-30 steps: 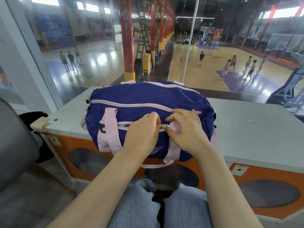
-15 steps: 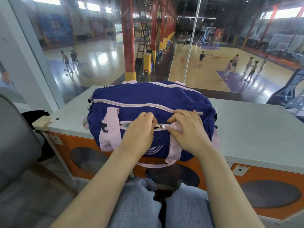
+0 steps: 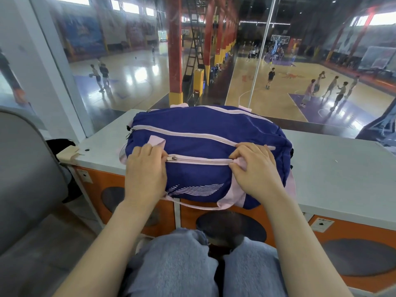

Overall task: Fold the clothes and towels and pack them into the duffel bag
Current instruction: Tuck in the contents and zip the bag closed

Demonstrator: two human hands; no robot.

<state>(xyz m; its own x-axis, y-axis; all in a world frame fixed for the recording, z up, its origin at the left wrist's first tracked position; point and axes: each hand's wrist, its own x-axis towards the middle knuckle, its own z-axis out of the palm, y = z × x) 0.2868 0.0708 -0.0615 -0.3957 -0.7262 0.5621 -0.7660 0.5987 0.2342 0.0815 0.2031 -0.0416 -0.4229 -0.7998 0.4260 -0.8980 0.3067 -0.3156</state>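
A navy duffel bag with pink zippers and pink straps lies on the grey ledge in front of me. My left hand pinches the metal zipper pull at the left end of the bag's front pocket zipper. My right hand grips the pink strap and fabric at the right end of that zipper. The zipper line between my hands looks closed. The long top zipper is closed too. No clothes or towels are in sight.
The ledge tops an orange cabinet with round dark panels. A glass wall rises right behind the bag, with a basketball hall beyond. A grey seat back stands at my left. My knees in grey jeans sit below.
My left hand has slid left along the front pocket zipper with the pull, from beside my right hand to the left strap. The right hand has stayed at the right end.
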